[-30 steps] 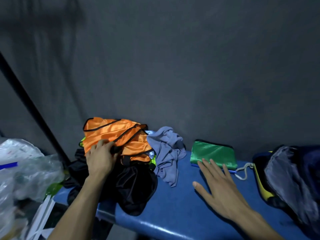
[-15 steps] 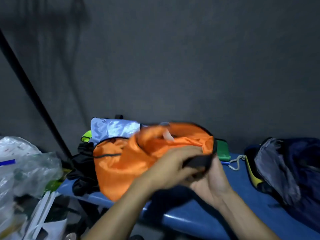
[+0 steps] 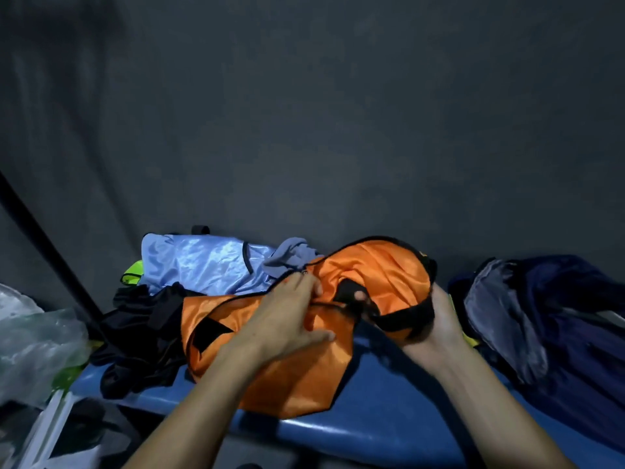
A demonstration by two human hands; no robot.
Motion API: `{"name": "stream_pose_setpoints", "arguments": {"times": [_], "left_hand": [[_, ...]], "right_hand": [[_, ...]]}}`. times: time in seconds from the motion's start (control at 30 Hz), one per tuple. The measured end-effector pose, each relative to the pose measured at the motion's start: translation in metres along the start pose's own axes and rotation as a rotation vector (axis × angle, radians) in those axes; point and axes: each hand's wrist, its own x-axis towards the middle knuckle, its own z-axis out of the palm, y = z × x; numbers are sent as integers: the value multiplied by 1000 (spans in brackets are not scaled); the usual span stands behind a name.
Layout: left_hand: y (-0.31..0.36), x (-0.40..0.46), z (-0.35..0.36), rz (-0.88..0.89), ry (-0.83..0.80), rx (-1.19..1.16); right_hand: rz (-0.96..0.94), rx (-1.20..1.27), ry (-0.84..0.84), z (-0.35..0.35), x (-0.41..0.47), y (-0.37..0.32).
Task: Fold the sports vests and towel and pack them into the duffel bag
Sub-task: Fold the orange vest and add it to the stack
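An orange sports vest [image 3: 378,272] with black trim is bunched over the blue bench [image 3: 389,377], held up between both hands. My left hand [image 3: 287,319] grips its middle folds. My right hand [image 3: 436,319] holds its black-edged right end from below, fingers curled into the cloth. Behind lie a light blue vest [image 3: 203,262], a grey-blue towel [image 3: 291,255], a yellow-green vest [image 3: 132,275] and a pile of black vests [image 3: 142,333]. The dark duffel bag [image 3: 554,319] sits at the right end of the bench.
Clear plastic bags [image 3: 33,340] are heaped at the left, beside a dark slanting pole [image 3: 50,262]. A dark grey wall [image 3: 304,130] rises close behind the bench. White slats [image 3: 44,431] show below the bags.
My left hand pulled the orange vest off the pile and across to the bench middle. My right hand rose from the bench and took the vest's other end. The light blue vest is now uncovered.
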Motion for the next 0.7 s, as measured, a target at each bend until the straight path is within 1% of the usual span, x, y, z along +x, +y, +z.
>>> {"name": "stream_pose_setpoints", "arguments": {"times": [0.03,0.1,0.17,0.2,0.23,0.3,0.37,0.4,0.43,0.47,0.57,0.63,0.67,0.7], "left_hand": [[-4,2,3,9,-20,54],[-9,5,-2,-3,3,106],[-18,7,-10,-27,92,112],[-21,7,-15,-17,143,79],[-23,7,-21,7,201,-6],[-18,5,-34,36,341,-291],[-5,3,-48,15,473,-633],[2,3,-52,16,512,-763],[8,3,-54,18,543,-831],[12,5,-53,24,556,-849],[25,7,-49,59,581,-839],[39,7,-49,66,600,-891],[44,8,-48,23,587,-1006],[48,9,-48,-46,536,-1186]], "right_hand": [[9,11,4,0,-1,-3],[-9,21,40,-6,1,-10],[-45,5,70,-14,0,-22],[-57,-10,85,-20,2,-28],[-63,-34,88,-25,3,-34],[-112,-171,168,-37,7,-40],[-188,-495,314,-52,14,-39],[-213,-649,350,-57,15,-38],[-217,-750,361,-60,14,-36],[-214,-808,361,-61,12,-34],[-281,-916,388,-61,9,-33],[-344,-958,337,-60,8,-33],[-359,-996,268,-59,6,-33],[-371,-1059,181,-58,4,-31]]}}
